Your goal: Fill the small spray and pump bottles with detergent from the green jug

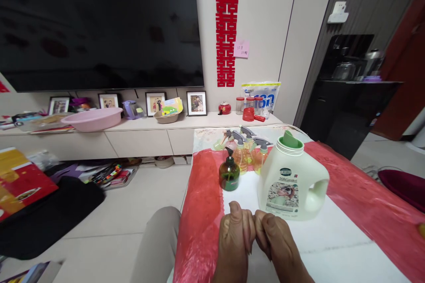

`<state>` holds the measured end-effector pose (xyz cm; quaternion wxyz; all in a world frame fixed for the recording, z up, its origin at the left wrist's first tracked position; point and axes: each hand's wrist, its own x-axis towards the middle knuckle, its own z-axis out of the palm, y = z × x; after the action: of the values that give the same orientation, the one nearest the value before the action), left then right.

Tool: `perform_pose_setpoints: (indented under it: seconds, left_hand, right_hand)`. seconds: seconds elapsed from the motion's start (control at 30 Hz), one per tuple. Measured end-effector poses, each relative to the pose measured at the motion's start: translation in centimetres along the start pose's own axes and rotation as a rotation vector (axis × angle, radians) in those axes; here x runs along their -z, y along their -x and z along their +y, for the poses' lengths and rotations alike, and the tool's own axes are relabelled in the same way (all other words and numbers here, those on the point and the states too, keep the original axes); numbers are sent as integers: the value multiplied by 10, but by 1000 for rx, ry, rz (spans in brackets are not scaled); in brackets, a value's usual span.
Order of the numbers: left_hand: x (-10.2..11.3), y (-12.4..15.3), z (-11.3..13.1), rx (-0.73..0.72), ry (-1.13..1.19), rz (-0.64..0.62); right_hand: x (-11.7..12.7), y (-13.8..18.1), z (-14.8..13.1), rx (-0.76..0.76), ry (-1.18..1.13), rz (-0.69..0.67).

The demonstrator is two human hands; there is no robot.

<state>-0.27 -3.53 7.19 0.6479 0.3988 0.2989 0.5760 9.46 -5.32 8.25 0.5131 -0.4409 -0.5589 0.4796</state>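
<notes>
Left hand: bare left hand (pixel 234 234), above the near part of the surface; fingers clenched inward, thumb pointing up.
Right hand: bare right hand (pixel 277 239), beside the left, knuckles meeting; fingers clenched. The inside of either grip is hidden; cannot tell whether it encloses anything.
Jug: pale green plastic jug with a moulded handle and printed label (pixel 292 185), upright, just beyond the right hand, toward the right edge of the surface; contact with that hand cannot be told. A green plastic insert (pixel 290 139) tilts in its open mouth.
Pump bottle: round translucent brown-green bottle with black pump head (pixel 229 174), upright, beyond the left hand, toward the left edge.
Spray bottles: clear amber-tinted bottles with grey trigger heads (pixel 241 155), grouped near the far edge.
Surface: table under a red-and-white plastic sheet (pixel 335 241), red bands along the left and right edges.
Cabinet: long low white cabinet (pixel 142 141), beyond the far edge.
</notes>
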Motion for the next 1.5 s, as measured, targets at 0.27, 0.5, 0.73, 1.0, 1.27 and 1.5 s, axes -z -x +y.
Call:
perform_pose_setpoints:
  seconds: [0.27,0.5,0.73,1.0,1.27,1.5]
  left_hand:
    - [-1,1,2,16,6,25]
    - [-3,2,5,24,36,29]
    - [2,1,2,26,18,28]
    - [4,-2,-6,31,-31,79]
    - [35,-36,14,-61,-452,128]
    - [65,-100,16,-294,-888,325]
  right_hand:
    - [0,-1,1,-36,15,1]
    - [-3,-2,4,-54,4,0]
    - [-2,-3,6,-40,22,-16]
    - [1,-10,32,56,29,-47]
    - [22,-23,33,99,202,-72]
    - [27,-26,16,164,268,-46]
